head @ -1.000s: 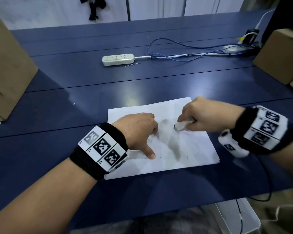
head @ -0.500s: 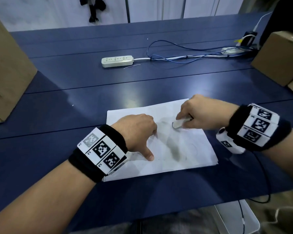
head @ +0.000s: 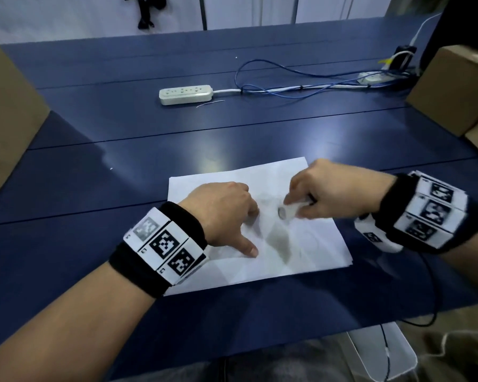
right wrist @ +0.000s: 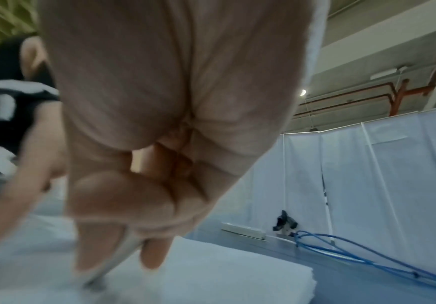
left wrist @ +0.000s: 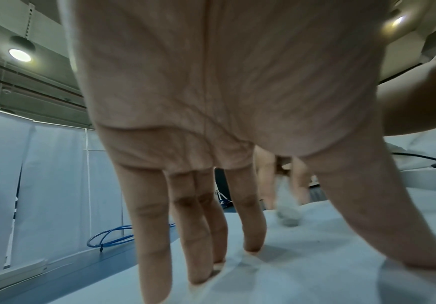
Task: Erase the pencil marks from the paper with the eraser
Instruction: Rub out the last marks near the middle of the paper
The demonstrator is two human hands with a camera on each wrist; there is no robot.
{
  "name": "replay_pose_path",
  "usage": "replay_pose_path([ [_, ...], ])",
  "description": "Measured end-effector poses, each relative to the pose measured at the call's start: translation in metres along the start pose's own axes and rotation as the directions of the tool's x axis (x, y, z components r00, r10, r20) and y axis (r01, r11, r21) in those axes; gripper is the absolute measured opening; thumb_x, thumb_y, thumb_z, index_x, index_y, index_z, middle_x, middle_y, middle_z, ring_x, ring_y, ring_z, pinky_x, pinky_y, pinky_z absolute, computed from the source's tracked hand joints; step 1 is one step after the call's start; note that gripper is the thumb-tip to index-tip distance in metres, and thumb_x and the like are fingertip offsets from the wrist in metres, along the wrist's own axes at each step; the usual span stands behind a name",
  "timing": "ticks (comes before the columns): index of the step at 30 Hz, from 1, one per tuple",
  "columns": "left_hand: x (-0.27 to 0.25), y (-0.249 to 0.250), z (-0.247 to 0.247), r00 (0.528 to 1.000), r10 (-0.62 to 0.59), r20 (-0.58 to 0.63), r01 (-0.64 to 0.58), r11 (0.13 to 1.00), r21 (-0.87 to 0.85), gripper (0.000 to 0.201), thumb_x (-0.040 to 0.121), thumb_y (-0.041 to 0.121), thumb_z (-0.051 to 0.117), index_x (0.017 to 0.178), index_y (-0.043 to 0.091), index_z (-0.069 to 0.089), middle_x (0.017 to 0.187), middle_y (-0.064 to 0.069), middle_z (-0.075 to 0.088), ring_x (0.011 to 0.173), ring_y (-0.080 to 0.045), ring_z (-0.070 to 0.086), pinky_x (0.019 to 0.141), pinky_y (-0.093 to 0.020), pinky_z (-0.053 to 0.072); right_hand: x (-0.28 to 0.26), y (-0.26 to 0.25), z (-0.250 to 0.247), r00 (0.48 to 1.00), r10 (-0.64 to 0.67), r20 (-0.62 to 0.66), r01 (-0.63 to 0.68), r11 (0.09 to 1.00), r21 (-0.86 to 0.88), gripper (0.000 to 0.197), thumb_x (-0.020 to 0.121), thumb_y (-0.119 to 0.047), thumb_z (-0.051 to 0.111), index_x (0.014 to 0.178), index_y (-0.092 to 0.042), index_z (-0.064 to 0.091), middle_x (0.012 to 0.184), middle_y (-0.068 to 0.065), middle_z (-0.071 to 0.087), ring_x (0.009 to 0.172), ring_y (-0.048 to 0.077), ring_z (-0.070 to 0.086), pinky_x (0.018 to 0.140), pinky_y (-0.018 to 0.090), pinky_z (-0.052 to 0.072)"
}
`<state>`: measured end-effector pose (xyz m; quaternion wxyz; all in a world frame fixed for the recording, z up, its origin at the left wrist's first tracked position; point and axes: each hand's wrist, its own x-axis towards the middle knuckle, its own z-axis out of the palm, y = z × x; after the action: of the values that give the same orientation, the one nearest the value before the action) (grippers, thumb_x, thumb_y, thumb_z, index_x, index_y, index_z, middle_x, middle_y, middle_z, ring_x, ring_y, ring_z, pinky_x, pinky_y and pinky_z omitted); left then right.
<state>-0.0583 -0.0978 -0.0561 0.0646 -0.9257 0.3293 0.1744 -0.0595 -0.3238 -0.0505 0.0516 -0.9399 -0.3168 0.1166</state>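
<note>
Nearest, by the counter's [head: 260,312] front edge, the paper [head: 301,249] lies flat, a grey smudged band [head: 280,241] running down its middle. The left hand [head: 221,213] is spread on the sheet's left half, fingers straight and thumb stretched toward the smudge, holding nothing; most likely it pins the paper so rubbing cannot drag or crease it. Just beyond, the right hand [head: 329,194] has its fingers curled around the white eraser [head: 290,212], pinching it low and tilted so the greyed tip meets the paper at the band's upper end, which looks like mid-stroke work, with much grey still to clear. Farther back, toward the counter's far edge, a power strip [head: 185,94] and loose blue cable [head: 273,78] lie well apart from the sheet, cardboard boxes [head: 450,86] at both sides.
</note>
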Motion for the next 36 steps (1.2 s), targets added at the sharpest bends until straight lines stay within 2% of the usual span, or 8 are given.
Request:
replay_pose_path([
  [5, 0.001, 0.0, 0.002, 1.0, 0.003, -0.012, -0.003, 1.0, 0.02, 0.069, 0.063, 0.077, 0.068, 0.115, 0.033, 0.061, 0.101, 0.011, 0.051, 0.089, -0.013, 0.052, 0.073, -0.033, 0.051, -0.025, -0.025, 0.001, 0.945, -0.148, 0.293, 0.101, 0.981, 0.168, 0.035, 0.077, -0.044, 0.06, 0.109, -0.034, 0.073, 0.093, -0.016, 0.067, 0.075, -0.004, 0.054, 0.069, 0.008, 0.039],
  [11, 0.001, 0.003, 0.001, 1.0, -0.007, -0.015, 0.008, 1.0, 0.007, 0.07, 0.065, 0.075, 0.069, 0.121, 0.035, 0.059, 0.098, 0.013, 0.046, 0.085, -0.011, 0.045, 0.072, -0.032, 0.048, 0.008, 0.008, 0.002, 0.996, 0.073, -0.061, -0.075, 0.997, -0.031, 0.021, 0.085, -0.035, 0.062, 0.103, -0.036, 0.074, 0.085, -0.01, 0.064, 0.07, 0.007, 0.051, 0.075, 0.034, 0.053],
  [14, 0.001, 0.003, 0.002, 1.0, -0.012, -0.009, 0.012, 1.0, 0.01, 0.069, 0.064, 0.075, 0.069, 0.118, 0.033, 0.06, 0.102, 0.013, 0.049, 0.088, -0.012, 0.051, 0.072, -0.032, 0.05, -0.015, -0.006, 0.006, 0.998, -0.063, -0.006, 0.063, 0.998, 0.005, 0.028, 0.08, -0.022, 0.068, 0.107, -0.026, 0.075, 0.096, -0.008, 0.069, 0.083, 0.01, 0.055, 0.07, 0.007, 0.038],
  [17, 0.001, 0.002, 0.002, 1.0, -0.013, -0.012, 0.013, 1.0, 0.009, 0.069, 0.062, 0.076, 0.069, 0.114, 0.032, 0.061, 0.103, 0.011, 0.051, 0.09, -0.013, 0.054, 0.073, -0.035, 0.053, -0.031, -0.026, 0.002, 0.963, -0.14, 0.229, 0.117, 0.987, 0.108, 0.033, 0.08, -0.022, 0.069, 0.111, -0.031, 0.073, 0.103, -0.015, 0.068, 0.079, -0.015, 0.051, 0.068, -0.002, 0.032],
  [23, 0.001, 0.004, 0.001, 1.0, -0.011, -0.011, 0.011, 1.0, 0.009, 0.07, 0.065, 0.074, 0.069, 0.122, 0.035, 0.059, 0.1, 0.014, 0.047, 0.089, -0.012, 0.05, 0.07, -0.031, 0.047, 0.004, 0.0, 0.0, 0.996, 0.089, 0.018, -0.088, 0.996, -0.022, 0.028, 0.085, -0.037, 0.062, 0.109, -0.029, 0.074, 0.092, -0.007, 0.071, 0.078, 0.01, 0.054, 0.078, 0.033, 0.052],
  [26, 0.002, 0.004, 0.001, 1.0, -0.013, -0.008, 0.013, 1.0, 0.014, 0.068, 0.065, 0.074, 0.069, 0.119, 0.034, 0.059, 0.1, 0.014, 0.047, 0.086, -0.011, 0.047, 0.067, -0.03, 0.043, -0.007, -0.004, 0.003, 0.999, 0.033, 0.007, -0.032, 0.995, -0.098, 0.026, 0.086, -0.03, 0.06, 0.107, -0.023, 0.073, 0.095, -0.005, 0.07, 0.073, 0.008, 0.052, 0.073, 0.023, 0.049],
  [29, 0.002, 0.003, 0.001, 1.0, -0.014, -0.007, 0.014, 1.0, 0.014, 0.068, 0.063, 0.075, 0.069, 0.115, 0.033, 0.059, 0.103, 0.013, 0.049, 0.087, -0.011, 0.05, 0.067, -0.031, 0.046, -0.031, -0.024, 0.002, 0.965, -0.084, 0.25, 0.063, 0.994, 0.089, 0.031, 0.083, -0.026, 0.068, 0.114, -0.03, 0.072, 0.105, -0.014, 0.069, 0.07, -0.014, 0.05, 0.069, 0.003, 0.036],
  [36, 0.001, 0.005, 0.0, 1.0, -0.013, 0.001, 0.013, 1.0, 0.011, 0.068, 0.066, 0.073, 0.07, 0.12, 0.034, 0.058, 0.101, 0.013, 0.048, 0.083, -0.011, 0.046, 0.067, -0.029, 0.042, 0.006, 0.006, -0.001, 0.996, 0.086, -0.028, -0.087, 0.996, -0.02, 0.037, 0.08, -0.05, 0.053, 0.107, -0.033, 0.073, 0.091, -0.008, 0.07, 0.076, 0.013, 0.051, 0.08, 0.034, 0.053],
])
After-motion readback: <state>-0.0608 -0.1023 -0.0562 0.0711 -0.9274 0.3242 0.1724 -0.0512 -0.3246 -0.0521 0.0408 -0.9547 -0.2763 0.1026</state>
